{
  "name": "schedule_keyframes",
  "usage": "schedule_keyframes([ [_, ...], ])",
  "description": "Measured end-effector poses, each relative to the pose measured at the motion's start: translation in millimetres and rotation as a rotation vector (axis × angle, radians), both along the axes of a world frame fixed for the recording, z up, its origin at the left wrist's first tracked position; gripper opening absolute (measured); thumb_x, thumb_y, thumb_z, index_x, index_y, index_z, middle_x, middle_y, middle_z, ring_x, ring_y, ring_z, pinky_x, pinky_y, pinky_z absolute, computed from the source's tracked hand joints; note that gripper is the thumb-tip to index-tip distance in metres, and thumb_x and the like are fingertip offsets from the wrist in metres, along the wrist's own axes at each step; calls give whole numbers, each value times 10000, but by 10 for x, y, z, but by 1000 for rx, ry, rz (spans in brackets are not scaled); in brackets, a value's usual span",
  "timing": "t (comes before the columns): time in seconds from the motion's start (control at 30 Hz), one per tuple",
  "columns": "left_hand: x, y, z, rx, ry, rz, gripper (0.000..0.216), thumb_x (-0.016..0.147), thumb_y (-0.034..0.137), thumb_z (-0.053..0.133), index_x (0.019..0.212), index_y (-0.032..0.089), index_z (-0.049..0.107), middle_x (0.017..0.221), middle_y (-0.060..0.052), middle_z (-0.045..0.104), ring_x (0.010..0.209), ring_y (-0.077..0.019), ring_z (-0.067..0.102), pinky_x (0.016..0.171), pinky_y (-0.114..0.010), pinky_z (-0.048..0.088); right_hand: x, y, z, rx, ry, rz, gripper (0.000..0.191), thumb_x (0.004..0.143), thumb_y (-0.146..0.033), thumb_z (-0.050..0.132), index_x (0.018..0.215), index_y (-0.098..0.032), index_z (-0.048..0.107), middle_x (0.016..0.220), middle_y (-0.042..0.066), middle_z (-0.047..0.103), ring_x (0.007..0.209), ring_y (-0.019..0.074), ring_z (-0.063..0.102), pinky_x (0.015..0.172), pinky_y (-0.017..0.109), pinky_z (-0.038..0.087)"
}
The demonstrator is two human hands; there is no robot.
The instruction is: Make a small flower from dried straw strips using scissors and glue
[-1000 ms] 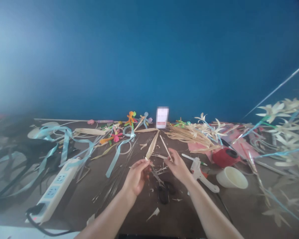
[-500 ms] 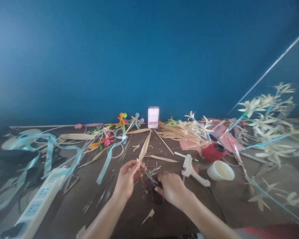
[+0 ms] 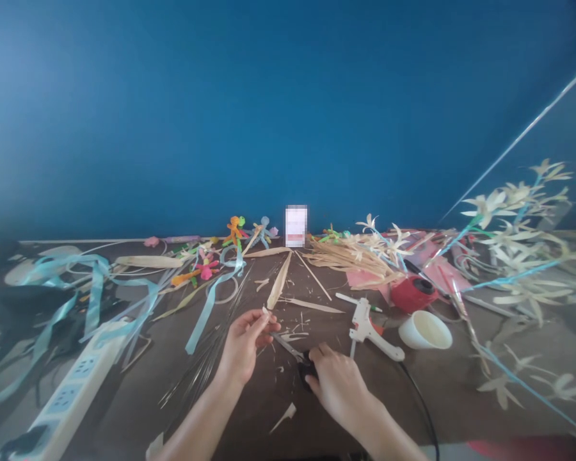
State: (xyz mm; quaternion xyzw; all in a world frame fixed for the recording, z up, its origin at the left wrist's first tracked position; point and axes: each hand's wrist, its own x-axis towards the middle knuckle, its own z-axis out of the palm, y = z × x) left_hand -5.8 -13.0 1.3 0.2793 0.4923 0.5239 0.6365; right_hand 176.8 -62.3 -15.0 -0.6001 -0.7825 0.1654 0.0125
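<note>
The left hand [image 3: 246,340] is pinching the near end of a pale straw leaf [image 3: 279,282], which is stretching away over the brown table [image 3: 249,410]. The right hand [image 3: 335,383] is curling over the black handles of the scissors [image 3: 288,349], seemingly gripping them, just beside the left.

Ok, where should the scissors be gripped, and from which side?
Grip the scissors by the dark handle loops at their near end, coming from the near right, where the right hand holds them. The blades point away-left toward the left hand pinching a straw leaf.
</note>
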Motion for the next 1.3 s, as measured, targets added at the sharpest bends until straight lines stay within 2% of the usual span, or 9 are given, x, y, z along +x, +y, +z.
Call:
schedule_keyframes([
  [0.13,-33,-12,28,-7,19,8,213,650,298,675,769,134,606,776,-38,637,678,-151,632,475,-174,441,30,26,-4,-9,13,-38,185,683,-127,512,845,-181,585,824,68,607,685,222,610,581,288,411],
  [0.3,-50,-19,60,-3,94,-13,211,655,310,664,755,128,622,748,-33,630,514,-73,555,377,-138,346,197,70,31,-6,353,-168,166,677,-166,543,823,-193,619,789,40,623,743,199,607,662,270,418],
  [0.37,-39,-20,61,9,117,-32,202,669,314,651,735,125,626,725,-29,622,491,-56,521,366,-134,327,241,73,19,-108,562,-240,185,701,-218,544,869,-185,616,761,28,627,652,173,608,613,262,431],
  [0.47,-6,-21,52,22,139,-49,201,674,320,645,717,125,625,688,-21,608,486,-58,500,367,-139,327,254,66,-28,-387,902,-323,223,738,-289,517,908,-162,585,702,9,611,462,119,565,450,223,396],
  [0.53,20,-23,49,23,146,-59,200,673,322,646,718,129,622,644,-11,595,481,-64,496,371,-144,331,245,60,-53,-521,1089,-338,213,740,-299,526,887,-151,570,703,7,607,442,105,557,405,198,355],
  [0.63,47,-28,61,40,167,-86,196,676,321,642,723,132,623,607,-2,583,479,-70,491,377,-148,335,230,51,-54,-611,1261,-338,209,730,-323,566,844,-148,556,701,11,619,441,87,530,399,187,333],
  [0.77,60,-39,93,102,226,-117,201,692,329,624,718,130,623,612,-5,589,478,-76,487,380,-157,345,202,46,0,-566,1279,-357,165,727,-306,585,761,-148,552,588,-17,589,455,70,453,415,175,310],
  [0.93,67,-56,122,112,269,-153,199,714,334,599,697,136,605,550,9,568,466,-85,504,394,-166,354,142,65,66,-517,1229,-297,119,688,-229,615,671,-143,534,521,-47,525,487,69,432,465,179,303],
  [1.3,80,-85,145,112,284,-166,192,701,339,596,707,147,594,581,-1,600,490,-118,565,415,-188,373,123,63,97,-527,1194,-290,240,692,-362,624,641,-150,522,513,-39,529,472,82,448,464,189,310],
])
